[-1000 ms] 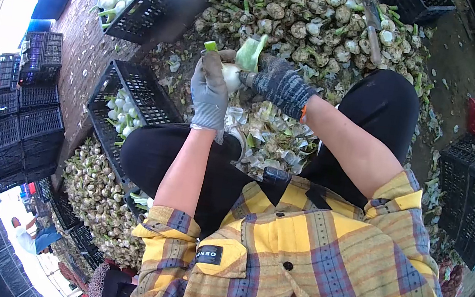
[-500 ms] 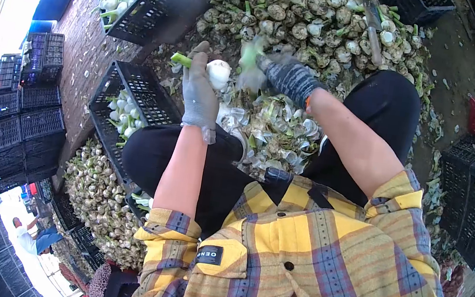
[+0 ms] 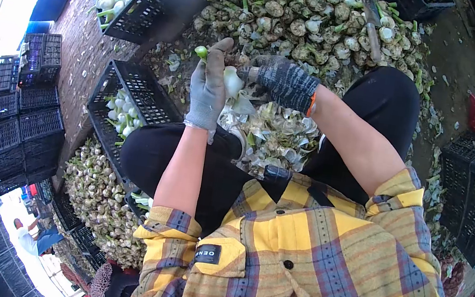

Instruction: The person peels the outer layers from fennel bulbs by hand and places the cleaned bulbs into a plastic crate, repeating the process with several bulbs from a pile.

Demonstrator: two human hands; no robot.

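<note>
My left hand [image 3: 210, 86], in a grey-white work glove, is closed around a white garlic bulb [image 3: 232, 82]. The cut green stem pokes out past the thumb side. My right hand [image 3: 284, 83], in a dark speckled knit glove with an orange cuff, meets the bulb's right side, fingers pinched at its outer skin. A pale flap of skin [image 3: 244, 106] hangs below the bulb. Fingertip detail there is partly hidden. Peeled skins [image 3: 280, 131] lie heaped under both hands, between my legs.
Ahead rises a large pile of unpeeled garlic [image 3: 294, 18], with a trowel-like tool [image 3: 373, 38] lying on it. Black crates with cleaned white bulbs stand at left, one crate [image 3: 146, 93] beside my knee. More stacked crates [image 3: 471, 189] are at right. A person [image 3: 31, 235] sits far off at lower left.
My right hand, blurred and apart from the bulb with pale green-white skin, is now against the bulb. My left hand has shifted slightly right and turned the bulb.
</note>
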